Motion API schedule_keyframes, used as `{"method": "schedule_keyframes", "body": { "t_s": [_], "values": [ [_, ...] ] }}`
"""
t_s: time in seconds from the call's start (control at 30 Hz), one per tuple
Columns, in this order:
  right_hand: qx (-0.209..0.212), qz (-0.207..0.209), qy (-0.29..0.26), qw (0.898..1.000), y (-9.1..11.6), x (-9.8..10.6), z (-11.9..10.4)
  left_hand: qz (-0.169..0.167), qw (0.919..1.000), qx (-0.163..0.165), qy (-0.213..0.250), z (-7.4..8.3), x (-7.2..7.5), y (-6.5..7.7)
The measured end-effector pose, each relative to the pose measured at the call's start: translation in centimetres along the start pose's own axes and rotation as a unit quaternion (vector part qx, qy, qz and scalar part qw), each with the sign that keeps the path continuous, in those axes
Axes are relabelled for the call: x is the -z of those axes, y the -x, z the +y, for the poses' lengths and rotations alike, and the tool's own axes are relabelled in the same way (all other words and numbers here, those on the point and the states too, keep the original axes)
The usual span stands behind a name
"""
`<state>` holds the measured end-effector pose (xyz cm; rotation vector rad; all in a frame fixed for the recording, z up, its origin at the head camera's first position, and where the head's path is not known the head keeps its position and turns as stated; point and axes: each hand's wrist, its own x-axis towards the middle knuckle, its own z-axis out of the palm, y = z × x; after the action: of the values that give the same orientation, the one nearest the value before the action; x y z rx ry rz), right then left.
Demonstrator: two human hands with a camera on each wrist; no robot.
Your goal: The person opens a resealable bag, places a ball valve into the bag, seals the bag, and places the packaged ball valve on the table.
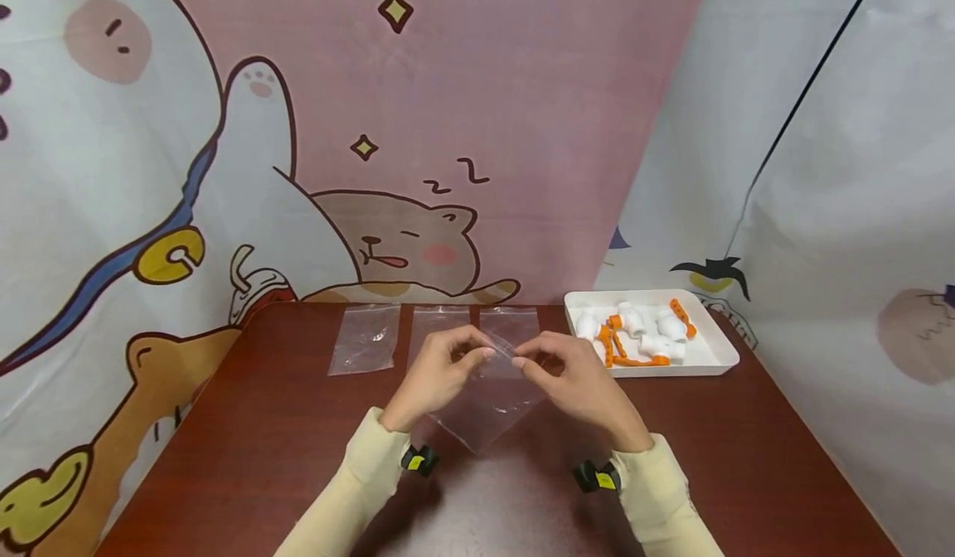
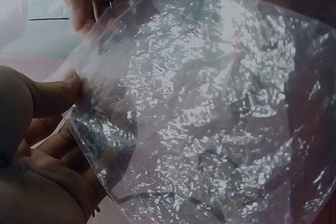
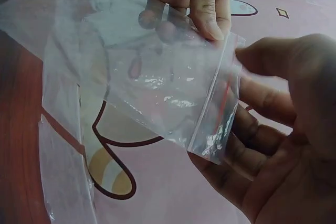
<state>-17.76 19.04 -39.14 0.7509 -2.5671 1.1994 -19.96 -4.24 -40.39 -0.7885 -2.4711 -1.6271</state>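
Head view: left hand (image 1: pixel 440 370) and right hand (image 1: pixel 585 379) meet over the tabletop (image 1: pixel 261 457), each with thumb and fingers pinching the top edge of a clear zip bag (image 1: pixel 488 408). Finger gaps narrow, bag film between. Bag hangs with one corner pointing down toward the wearer; can't tell if its mouth is parted. Three more clear bags lie near the back edge: left bag (image 1: pixel 366 341) off to the side, middle bag (image 1: pixel 440 318) and right bag (image 1: pixel 511 318) partly behind the hands. White tray (image 1: pixel 709 366) sits back right, holding white fittings (image 1: pixel 630 318) and orange pieces (image 1: pixel 645 361). Printed cartoon backdrop (image 1: pixel 552 126) behind. Left wrist view: film fills most of the frame, crinkled and glaring; left thumb on the near face at the edge, other fingers beyond it. Right wrist view: zip strip with a red line runs along the bag's mouth; right thumb at that edge, fingers behind; left fingertips grip just beside it.
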Motion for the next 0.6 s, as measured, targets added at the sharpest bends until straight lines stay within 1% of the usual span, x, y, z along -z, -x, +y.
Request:
{"method": "schedule_keyframes", "body": {
  "t_s": [0.13, 0.2, 0.27, 0.33, 0.43, 0.53, 0.6],
  "values": [
    [0.013, -0.009, 0.0, 1.0, 0.06, 0.05, 0.05, 0.002, 0.9999, -0.005, -0.012, 0.23, -0.03, 0.11],
    [0.011, -0.012, -0.002, 1.0, 0.03, 0.09, 0.06, 0.008, 0.9998, -0.009, -0.018, 0.28, -0.06, 0.13],
    [0.003, -0.009, -0.003, 1.0, 0.01, 0.12, 0.01, 0.022, 0.9994, -0.01, -0.023, 0.36, -0.14, 0.18],
    [-0.008, -0.001, -0.001, 1.0, 0.01, 0.12, -0.03, 0.043, 0.9987, -0.011, -0.025, 0.45, -0.21, 0.29],
    [-0.027, 0.013, -0.001, 1.0, -0.01, 0.07, -0.11, 0.09, 0.9953, -0.019, -0.029, 0.62, -0.31, 0.51],
    [-0.043, 0.021, -0.008, 0.999, -0.02, -0.01, -0.16, 0.137, 0.9893, -0.039, -0.031, 0.81, -0.34, 0.77],
    [-0.053, 0.026, -0.011, 0.998, -0.01, -0.04, -0.2, 0.159, 0.985, -0.057, -0.035, 0.93, -0.4, 0.88]
  ]
}}
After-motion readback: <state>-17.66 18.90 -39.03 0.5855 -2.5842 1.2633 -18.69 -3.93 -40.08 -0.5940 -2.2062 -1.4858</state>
